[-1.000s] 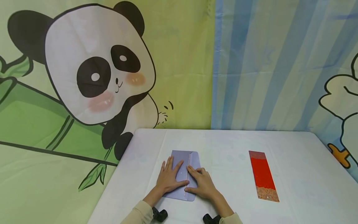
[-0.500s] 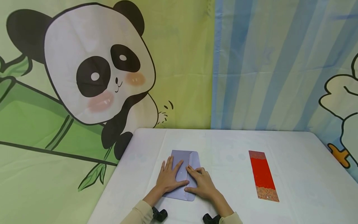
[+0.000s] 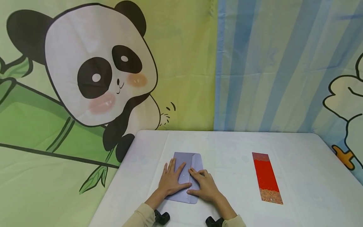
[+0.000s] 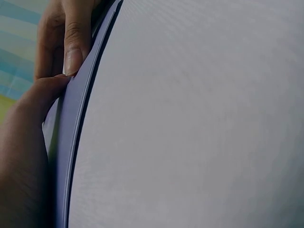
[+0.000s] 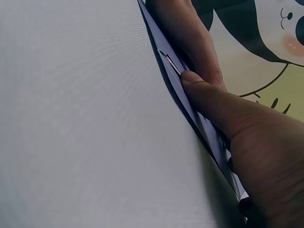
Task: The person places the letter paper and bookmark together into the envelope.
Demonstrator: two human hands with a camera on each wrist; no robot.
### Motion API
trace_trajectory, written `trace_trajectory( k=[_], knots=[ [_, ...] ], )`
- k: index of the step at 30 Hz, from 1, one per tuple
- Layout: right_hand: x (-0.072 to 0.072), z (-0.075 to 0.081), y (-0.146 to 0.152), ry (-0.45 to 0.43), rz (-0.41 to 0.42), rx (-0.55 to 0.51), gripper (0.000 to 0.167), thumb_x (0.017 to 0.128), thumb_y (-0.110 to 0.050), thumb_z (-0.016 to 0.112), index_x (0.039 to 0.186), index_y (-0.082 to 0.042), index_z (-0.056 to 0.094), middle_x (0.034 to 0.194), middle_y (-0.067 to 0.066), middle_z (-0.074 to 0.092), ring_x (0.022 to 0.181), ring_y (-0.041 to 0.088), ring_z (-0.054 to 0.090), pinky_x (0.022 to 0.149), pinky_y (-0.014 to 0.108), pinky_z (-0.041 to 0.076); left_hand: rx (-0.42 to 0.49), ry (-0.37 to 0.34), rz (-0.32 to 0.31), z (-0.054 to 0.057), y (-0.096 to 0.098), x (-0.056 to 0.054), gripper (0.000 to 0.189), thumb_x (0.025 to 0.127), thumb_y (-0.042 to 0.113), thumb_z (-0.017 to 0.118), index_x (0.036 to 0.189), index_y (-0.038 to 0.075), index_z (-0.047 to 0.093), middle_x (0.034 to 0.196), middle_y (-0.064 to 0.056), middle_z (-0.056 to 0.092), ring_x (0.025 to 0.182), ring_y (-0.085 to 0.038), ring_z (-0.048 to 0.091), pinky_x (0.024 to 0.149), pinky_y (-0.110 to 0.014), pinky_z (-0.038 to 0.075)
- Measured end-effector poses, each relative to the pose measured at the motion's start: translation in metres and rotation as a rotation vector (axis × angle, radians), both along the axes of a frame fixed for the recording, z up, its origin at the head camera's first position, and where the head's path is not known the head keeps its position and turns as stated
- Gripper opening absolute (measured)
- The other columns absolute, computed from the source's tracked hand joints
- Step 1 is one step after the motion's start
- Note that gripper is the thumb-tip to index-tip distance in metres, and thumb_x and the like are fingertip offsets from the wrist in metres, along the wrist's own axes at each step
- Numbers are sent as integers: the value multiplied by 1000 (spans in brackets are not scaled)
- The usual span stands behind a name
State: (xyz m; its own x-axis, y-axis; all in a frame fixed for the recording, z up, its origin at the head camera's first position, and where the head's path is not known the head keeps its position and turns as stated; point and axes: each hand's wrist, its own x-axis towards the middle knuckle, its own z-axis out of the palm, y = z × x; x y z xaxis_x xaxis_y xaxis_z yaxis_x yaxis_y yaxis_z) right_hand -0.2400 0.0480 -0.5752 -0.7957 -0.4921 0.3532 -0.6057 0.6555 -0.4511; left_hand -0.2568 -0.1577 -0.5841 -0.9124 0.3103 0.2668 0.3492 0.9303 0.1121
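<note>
A purple paper envelope (image 3: pixel 182 156) lies flat on the white table, its folded flap (image 3: pixel 197 160) along the right side. My left hand (image 3: pixel 170 182) rests on its left part with the fingers spread and the thumb reaching to the flap's edge. On the flap, my right hand (image 3: pixel 206 186) presses with fingertips and thumb set apart along that same edge. The left wrist view shows the envelope (image 4: pixel 71 137) low and side-on, with the thumbs close together above it. In the right wrist view, the right thumb (image 5: pixel 202 90) lies at the flap's edge and the far fingers are hidden.
A red strip (image 3: pixel 267 176) with speckled orange ends lies on the table (image 3: pixel 227 157) to the right. Black wrist mounts (image 3: pixel 162 217) sit by both sleeves. Behind the table hangs a printed backdrop with a panda (image 3: pixel 99 63).
The pale line along the flap's edge shows less than a second ago, so the flap looks flatter. Both hands stay almost in the same place.
</note>
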Motion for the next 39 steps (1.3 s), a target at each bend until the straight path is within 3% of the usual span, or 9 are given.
trace_trajectory(
  k=[6,20,22,27,29,34,39],
  knots=[
    [2,0,-1,-1,-6,-11,85,71,-61,67,137,-13,46,141,2,43,105,17,41,79,38,36,-20,28,-8,1,-1,0,97,67,85,39,144,27,33,147,-24,21,137,-35,17,107,-53,15],
    [1,1,4,-50,-26,8,89,70,-65,64,139,-14,43,143,-3,40,107,16,40,82,38,36,-9,-7,-13,1,5,-3,94,69,81,43,145,27,31,148,-23,19,137,-35,15,107,-53,12],
    [1,1,7,-86,-33,-13,88,70,-63,66,140,-15,43,141,0,43,106,17,41,83,39,36,0,-7,-19,0,7,-4,94,69,81,43,145,27,31,148,-23,19,137,-35,15,107,-53,11],
    [5,11,25,-297,-23,-181,83,75,-51,69,142,-14,38,123,10,48,106,21,44,91,44,39,1,-6,-22,-2,8,-5,94,69,82,43,145,28,31,149,-23,18,138,-34,14,107,-53,11],
    [5,16,39,-314,-28,-234,77,77,-45,70,140,-12,40,124,10,49,107,23,46,92,46,39,-6,0,-19,-3,8,-5,94,68,82,44,145,28,32,149,-23,18,138,-34,14,107,-53,11],
    [2,22,90,-128,-96,-241,57,79,-26,73,128,-5,55,130,7,53,108,24,50,91,49,40,35,14,-22,-3,5,-4,95,66,80,49,143,27,35,148,-24,21,137,-35,16,107,-53,11],
    [2,24,153,18,-260,-160,48,78,-9,72,123,1,57,131,18,50,115,36,46,92,57,36,66,31,-20,-4,-1,-2,96,65,81,49,142,25,37,146,-25,22,136,-38,18,106,-54,13]
  ],
)
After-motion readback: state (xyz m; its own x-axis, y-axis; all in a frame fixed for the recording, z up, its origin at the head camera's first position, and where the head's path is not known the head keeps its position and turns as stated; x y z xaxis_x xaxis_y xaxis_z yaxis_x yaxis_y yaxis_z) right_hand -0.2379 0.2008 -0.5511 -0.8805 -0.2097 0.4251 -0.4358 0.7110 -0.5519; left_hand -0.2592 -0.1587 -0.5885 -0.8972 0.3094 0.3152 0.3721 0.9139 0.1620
